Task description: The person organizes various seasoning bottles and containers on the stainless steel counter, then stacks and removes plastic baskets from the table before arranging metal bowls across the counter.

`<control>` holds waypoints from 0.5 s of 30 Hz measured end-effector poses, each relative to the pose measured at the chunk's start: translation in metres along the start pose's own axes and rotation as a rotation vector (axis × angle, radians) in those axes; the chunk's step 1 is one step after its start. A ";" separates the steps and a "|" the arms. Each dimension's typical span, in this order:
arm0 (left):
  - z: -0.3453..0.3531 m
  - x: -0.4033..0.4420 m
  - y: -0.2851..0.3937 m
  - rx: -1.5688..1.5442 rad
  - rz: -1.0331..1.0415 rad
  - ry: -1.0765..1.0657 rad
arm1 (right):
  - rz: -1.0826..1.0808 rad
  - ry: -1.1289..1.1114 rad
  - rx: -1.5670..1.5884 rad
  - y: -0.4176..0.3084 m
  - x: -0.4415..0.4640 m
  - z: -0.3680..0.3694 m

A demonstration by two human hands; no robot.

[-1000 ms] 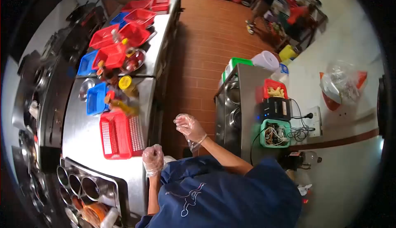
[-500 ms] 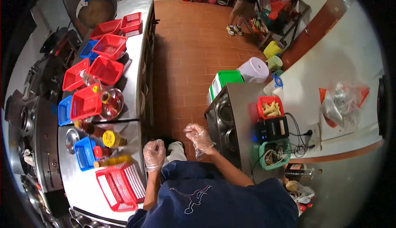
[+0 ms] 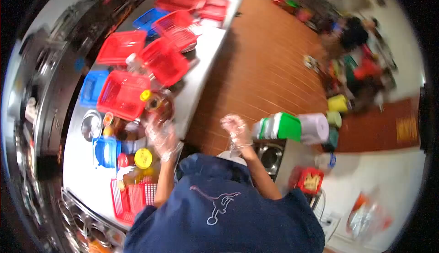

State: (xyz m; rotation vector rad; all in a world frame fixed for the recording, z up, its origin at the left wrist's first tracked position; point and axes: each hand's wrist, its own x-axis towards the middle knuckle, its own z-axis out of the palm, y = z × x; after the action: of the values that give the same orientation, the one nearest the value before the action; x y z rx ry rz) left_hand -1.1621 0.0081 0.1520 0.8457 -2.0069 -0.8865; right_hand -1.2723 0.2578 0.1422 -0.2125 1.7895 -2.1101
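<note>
Bowl (image 3: pixel 168 109) just past L hand (image 3: pixel 161 138), bottle (image 3: pixel 146 95) nr it. L blurred, can't tell grip; R hand (image 3: pixel 236 128) curled, unclear if shut. Risk: baggy glove (image 3: pixel 170 148) snags bottle, tips it.

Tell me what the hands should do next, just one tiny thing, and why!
I'd probably lift the left hand a little, slowly. Its fingers are right by the shiny bowl, and the jar with the yellow lid is near its wrist, so a quick sweep might bump something. It's too blurry to tell whether the fingers touch the bowl.
</note>
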 end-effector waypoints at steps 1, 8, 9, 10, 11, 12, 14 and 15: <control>0.003 0.007 0.001 0.133 0.105 0.023 | 0.038 0.018 0.118 0.014 0.016 -0.001; 0.026 0.022 -0.006 0.097 0.007 0.092 | 0.001 -0.265 -0.047 0.031 0.083 0.013; 0.030 0.025 -0.007 0.129 -0.008 0.103 | 0.016 -0.289 -0.053 0.027 0.097 0.019; 0.032 0.025 -0.008 0.131 -0.041 0.126 | 0.017 -0.313 -0.090 0.020 0.108 0.026; 0.034 0.027 -0.007 0.145 -0.062 0.144 | 0.018 -0.338 -0.126 0.019 0.121 0.030; 0.036 0.033 -0.006 0.144 -0.085 0.165 | 0.048 -0.369 -0.038 0.021 0.137 0.036; 0.044 0.045 -0.007 0.186 -0.084 0.240 | -0.028 -0.452 -0.172 0.016 0.171 0.049; 0.052 0.048 -0.011 0.171 -0.103 0.285 | -0.063 -0.485 -0.195 0.016 0.187 0.057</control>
State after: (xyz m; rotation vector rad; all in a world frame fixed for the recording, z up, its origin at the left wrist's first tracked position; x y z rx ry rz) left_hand -1.2262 -0.0202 0.1369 1.1142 -1.8184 -0.6158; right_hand -1.4224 0.1347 0.1147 -0.7682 1.6961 -1.7234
